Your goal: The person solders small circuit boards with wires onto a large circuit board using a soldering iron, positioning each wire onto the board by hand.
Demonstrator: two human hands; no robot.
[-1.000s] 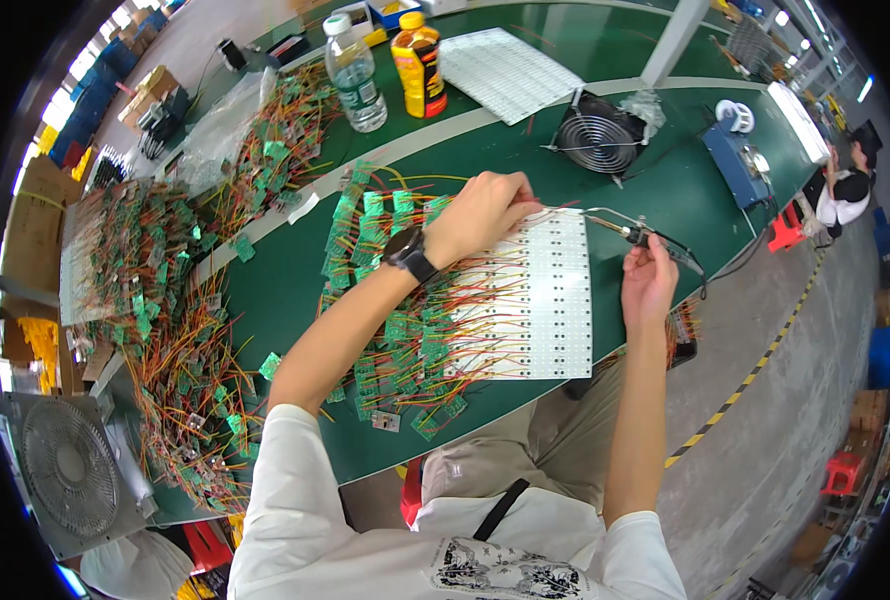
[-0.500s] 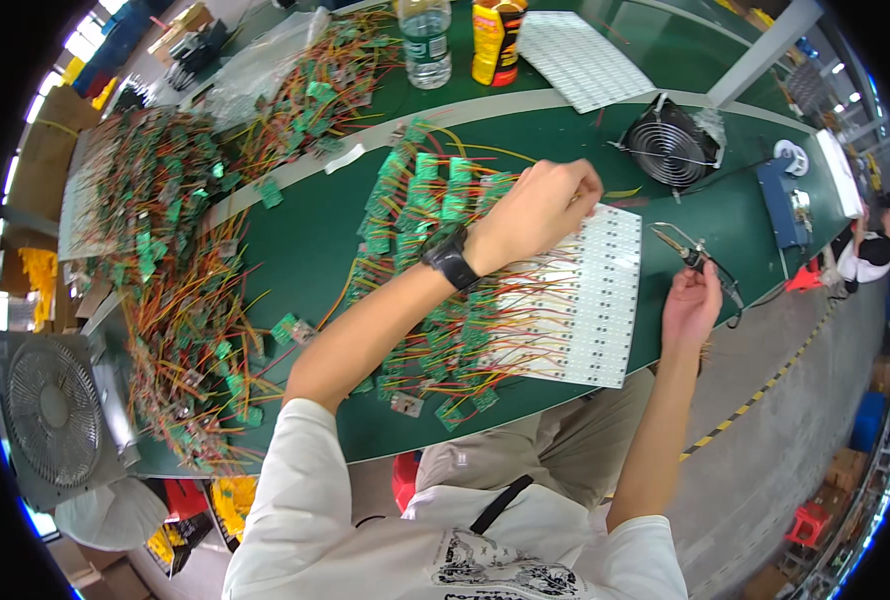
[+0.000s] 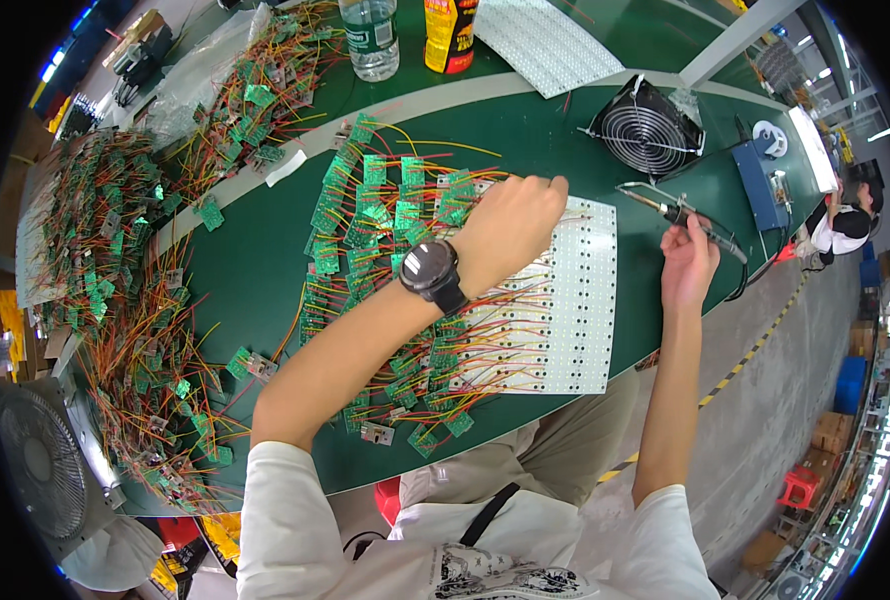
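My left hand [image 3: 513,222], with a dark watch on its wrist, is closed over the upper part of a white LED panel [image 3: 582,300]. Its fingertips are hidden from me, so what they pinch cannot be made out. In my right hand [image 3: 691,262] is a soldering iron [image 3: 677,213], held off the panel's right side with its tip pointing up and left. Small green circuit boards [image 3: 373,219] lie in rows along the panel's left part. Red and yellow wires [image 3: 505,345] run from them across the panel's white face.
A tangled heap of wired boards [image 3: 150,370] covers the table's left side. Behind the panel stand a small black fan [image 3: 651,137], a water bottle [image 3: 370,40] and a yellow-red container [image 3: 449,35]. At right are a blue box [image 3: 760,185] and a white spool [image 3: 770,138].
My left hand has turned, bringing the watch face into view, and remains over the panel's upper part. The soldering iron now lies flatter in my right hand. The whole view has shifted.
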